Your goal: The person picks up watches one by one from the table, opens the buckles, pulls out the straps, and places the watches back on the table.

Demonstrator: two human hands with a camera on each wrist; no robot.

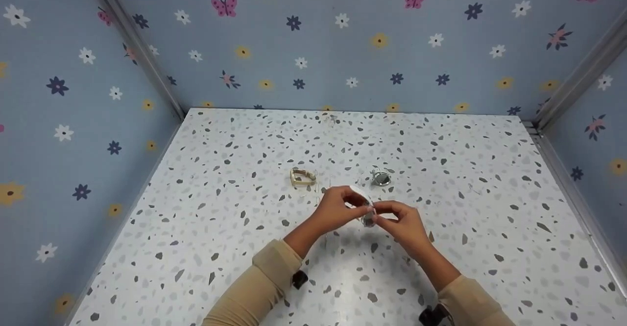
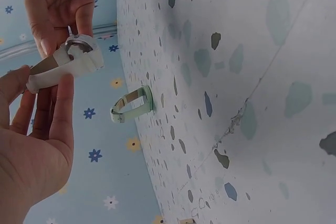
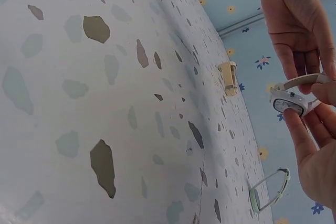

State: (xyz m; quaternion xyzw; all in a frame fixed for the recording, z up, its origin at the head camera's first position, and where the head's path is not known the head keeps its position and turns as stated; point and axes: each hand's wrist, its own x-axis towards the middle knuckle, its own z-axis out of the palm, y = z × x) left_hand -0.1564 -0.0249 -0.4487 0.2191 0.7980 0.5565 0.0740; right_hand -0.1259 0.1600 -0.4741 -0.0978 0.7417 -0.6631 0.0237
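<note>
Both hands hold a white wristwatch (image 2: pixel 86 59) up over the table, its strap bent into a loop. My left hand (image 1: pixel 338 209) pinches the strap between thumb and fingers, as the left wrist view shows. On the other side, my right hand (image 1: pixel 405 224) grips the watch by its case, with the thumb (image 3: pixel 298 132) at the edge of the dial. Beyond the hands, a beige watch (image 1: pixel 303 178) lies to the left. A pale green watch (image 2: pixel 137 109) with a looped strap rests on the table to the right.
The speckled white table (image 1: pixel 235 169) reaches back to a blue flower-patterned wall (image 1: pixel 333 42). More patterned panels rise along the left and right sides, with metal posts (image 1: pixel 142 47) at the corners. Dark wrist straps (image 1: pixel 300 279) sit by the sleeves.
</note>
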